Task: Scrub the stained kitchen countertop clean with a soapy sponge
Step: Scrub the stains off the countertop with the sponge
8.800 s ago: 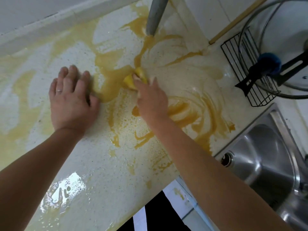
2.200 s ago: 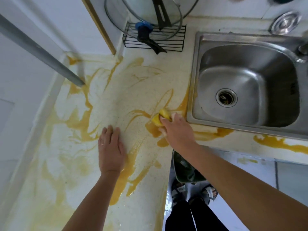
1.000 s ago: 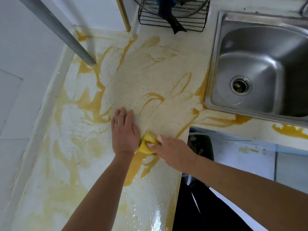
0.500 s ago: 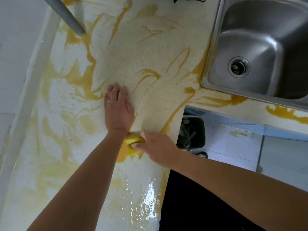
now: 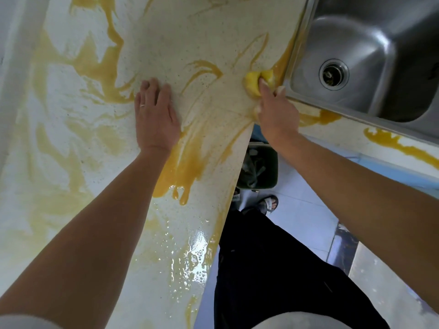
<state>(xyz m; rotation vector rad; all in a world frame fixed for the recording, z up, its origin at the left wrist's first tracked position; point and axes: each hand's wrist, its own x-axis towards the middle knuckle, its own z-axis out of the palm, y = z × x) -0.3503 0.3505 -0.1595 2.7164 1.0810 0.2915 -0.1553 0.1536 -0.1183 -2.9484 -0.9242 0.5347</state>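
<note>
Here the right hand [image 5: 276,110] grips the sponge [image 5: 255,83] (beside the sink [image 5: 356,55]), left hand [image 5: 155,115] flat.

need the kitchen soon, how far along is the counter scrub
Done: little; only a paler smeared patch of countertop near the middle. In hand: right hand grips the sponge by the sink rim, left hand flat on the countertop. Left: thick yellow puddle, streaks along the wall side and sink front.
</note>
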